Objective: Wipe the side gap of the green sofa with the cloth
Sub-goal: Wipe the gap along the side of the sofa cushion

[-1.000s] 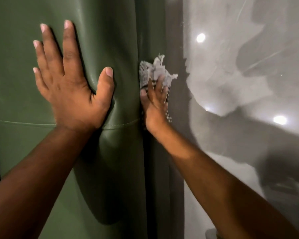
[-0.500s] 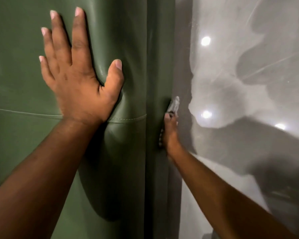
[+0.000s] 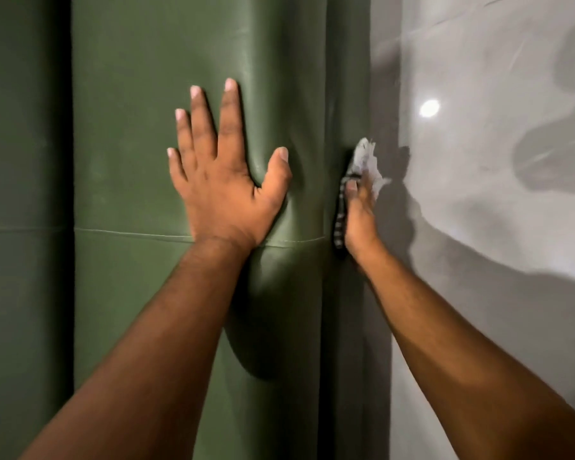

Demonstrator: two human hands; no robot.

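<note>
While the left hand [image 3: 223,194] stays spread flat on the green sofa [image 3: 130,144], the right hand [image 3: 359,220], gripping the cloth [image 3: 364,161], has risen.

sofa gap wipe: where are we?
Done: cloth is in the right hand, pressed into the gap beside the green sofa. In hand: left hand flat, pushing the cushion aside. Left: how much gap is still unwiped cannot be told.

Green sofa [image 3: 140,161], left hand [image 3: 223,194] pressing it

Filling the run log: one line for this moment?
left hand flat on green sofa | right hand grips cloth in side gap
</note>
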